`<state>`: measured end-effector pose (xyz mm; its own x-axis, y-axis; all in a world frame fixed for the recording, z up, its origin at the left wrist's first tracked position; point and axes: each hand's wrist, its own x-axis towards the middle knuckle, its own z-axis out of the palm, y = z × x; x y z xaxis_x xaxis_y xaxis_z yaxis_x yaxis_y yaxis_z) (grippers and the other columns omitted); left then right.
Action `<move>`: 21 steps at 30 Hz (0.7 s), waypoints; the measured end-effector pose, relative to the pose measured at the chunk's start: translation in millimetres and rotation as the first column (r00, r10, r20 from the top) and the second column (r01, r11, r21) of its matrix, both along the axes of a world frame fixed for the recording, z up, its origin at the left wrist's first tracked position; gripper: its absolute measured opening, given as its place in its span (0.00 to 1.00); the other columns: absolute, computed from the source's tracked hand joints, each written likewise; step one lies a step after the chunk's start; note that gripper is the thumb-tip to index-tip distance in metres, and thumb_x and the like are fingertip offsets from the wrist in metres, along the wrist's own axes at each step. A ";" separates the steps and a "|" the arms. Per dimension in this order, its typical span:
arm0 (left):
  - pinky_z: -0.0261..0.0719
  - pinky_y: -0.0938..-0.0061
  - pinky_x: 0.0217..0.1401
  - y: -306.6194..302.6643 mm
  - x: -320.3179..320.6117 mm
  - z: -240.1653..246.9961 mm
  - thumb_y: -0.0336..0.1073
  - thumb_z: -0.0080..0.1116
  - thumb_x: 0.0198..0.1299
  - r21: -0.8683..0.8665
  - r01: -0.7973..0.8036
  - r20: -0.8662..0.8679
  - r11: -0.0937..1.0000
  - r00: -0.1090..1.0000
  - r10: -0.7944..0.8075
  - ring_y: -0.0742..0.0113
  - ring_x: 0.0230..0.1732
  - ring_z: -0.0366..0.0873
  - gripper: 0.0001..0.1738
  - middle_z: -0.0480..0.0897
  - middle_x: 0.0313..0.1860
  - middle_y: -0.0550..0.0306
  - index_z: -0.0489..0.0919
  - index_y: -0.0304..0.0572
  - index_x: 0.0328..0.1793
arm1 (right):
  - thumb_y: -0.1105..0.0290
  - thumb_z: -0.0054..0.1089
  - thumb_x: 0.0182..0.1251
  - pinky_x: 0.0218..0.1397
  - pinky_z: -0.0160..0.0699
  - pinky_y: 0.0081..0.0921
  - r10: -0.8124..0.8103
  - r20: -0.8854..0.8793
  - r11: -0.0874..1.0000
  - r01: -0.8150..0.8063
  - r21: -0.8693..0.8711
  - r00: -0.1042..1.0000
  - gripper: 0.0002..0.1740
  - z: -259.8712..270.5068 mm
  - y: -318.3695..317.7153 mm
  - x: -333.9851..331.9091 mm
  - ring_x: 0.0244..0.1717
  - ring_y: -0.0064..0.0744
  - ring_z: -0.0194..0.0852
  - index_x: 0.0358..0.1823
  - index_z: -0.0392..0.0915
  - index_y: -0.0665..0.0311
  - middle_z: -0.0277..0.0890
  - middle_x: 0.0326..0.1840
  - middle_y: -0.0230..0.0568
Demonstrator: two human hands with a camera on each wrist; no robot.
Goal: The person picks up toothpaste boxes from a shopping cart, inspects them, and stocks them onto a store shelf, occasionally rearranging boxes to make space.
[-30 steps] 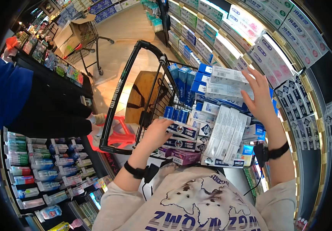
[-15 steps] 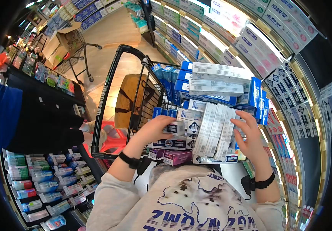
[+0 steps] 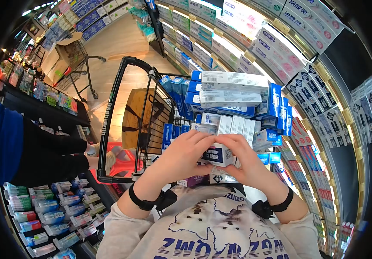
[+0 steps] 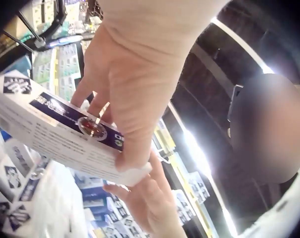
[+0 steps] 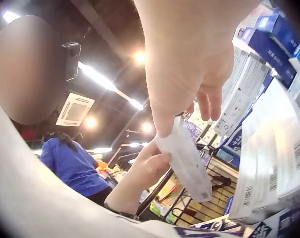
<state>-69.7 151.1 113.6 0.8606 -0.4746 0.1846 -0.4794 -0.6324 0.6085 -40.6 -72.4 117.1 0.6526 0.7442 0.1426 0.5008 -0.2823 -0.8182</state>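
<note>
Both hands meet over a loaded shopping cart [image 3: 121, 64], close in front of the shirt. My left hand [image 3: 175, 157] grips a white and navy toothpaste box [image 3: 217, 156], thumb on one side and fingers on the other, as the left wrist view shows. At the box's other end my right hand [image 3: 248, 157] pinches it between thumb and fingers. The left wrist view shows the navy printed face and a fine-print side of the toothpaste box [image 4: 55, 131]. Below the hands lie more white toothpaste boxes [image 3: 237, 125], partly hidden.
Blue boxes [image 3: 274, 105] and long white boxes [image 3: 233, 80] fill the cart's far part. Lit toothpaste shelves [image 3: 276, 52] run along the right, toothbrush racks [image 3: 65, 203] at lower left. A person in blue [image 3: 4, 134] stands left; another cart [image 3: 80, 64] stands behind.
My left hand has lifted the toothpaste box from the near stack and brought it rightward. My right hand has come from the white boxes to the box's other end. The head view has shifted slightly.
</note>
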 end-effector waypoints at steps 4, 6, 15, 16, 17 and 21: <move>0.69 0.60 0.66 7.1 0.9 12.8 0.41 0.77 0.39 -0.068 -0.114 -0.017 0.991 0.993 0.113 0.46 0.64 0.68 0.52 0.73 0.63 0.45 0.63 0.42 0.74 | 0.83 0.64 0.56 0.66 0.73 0.35 -0.114 -0.332 0.985 0.150 0.085 0.937 0.36 -6.4 -17.8 1.7 0.67 0.42 0.67 0.67 0.63 0.62 0.62 0.66 0.46; 0.66 0.59 0.70 21.2 -1.3 9.7 0.40 0.80 0.37 -0.023 -0.162 -0.005 0.986 0.987 0.162 0.45 0.68 0.65 0.59 0.70 0.67 0.43 0.59 0.42 0.77 | 0.85 0.63 0.56 0.69 0.72 0.35 0.024 -0.607 0.872 0.280 0.401 0.794 0.37 -14.2 -36.0 7.6 0.68 0.37 0.65 0.68 0.61 0.62 0.62 0.68 0.45; 0.74 0.64 0.67 36.3 -15.8 -21.1 0.17 0.70 0.43 -0.528 -0.337 -0.399 0.780 0.909 0.122 0.60 0.66 0.72 0.45 0.74 0.64 0.48 0.65 0.39 0.70 | 0.78 0.69 0.55 0.72 0.66 0.36 0.020 -0.568 0.826 0.307 0.473 0.823 0.40 -20.2 -65.2 11.8 0.70 0.37 0.63 0.69 0.59 0.63 0.59 0.72 0.49; 0.74 0.63 0.68 36.0 -16.1 -21.8 0.15 0.69 0.43 -0.591 -0.356 -0.419 0.724 0.902 0.101 0.60 0.67 0.72 0.44 0.74 0.63 0.48 0.65 0.38 0.70 | 0.78 0.69 0.55 0.72 0.66 0.36 0.016 -0.569 0.825 0.311 0.473 0.822 0.40 -21.5 -66.1 11.8 0.70 0.37 0.63 0.69 0.59 0.63 0.59 0.72 0.49; 0.74 0.62 0.68 36.1 -16.0 -22.1 0.14 0.69 0.42 -0.607 -0.340 -0.395 0.718 0.913 0.099 0.59 0.68 0.71 0.45 0.74 0.63 0.48 0.65 0.37 0.70 | 0.77 0.70 0.54 0.72 0.65 0.36 0.008 -0.576 0.817 0.327 0.475 0.817 0.40 -23.1 -65.7 12.2 0.71 0.37 0.62 0.69 0.59 0.63 0.59 0.72 0.49; 0.76 0.61 0.67 35.9 -15.8 -21.9 0.16 0.72 0.42 -0.686 -0.329 -0.372 0.649 0.925 0.077 0.59 0.68 0.71 0.45 0.75 0.62 0.47 0.64 0.38 0.69 | 0.71 0.72 0.54 0.74 0.60 0.37 -0.020 -0.574 0.815 0.346 0.465 0.819 0.42 -29.8 -65.6 15.8 0.73 0.38 0.58 0.69 0.59 0.62 0.60 0.72 0.49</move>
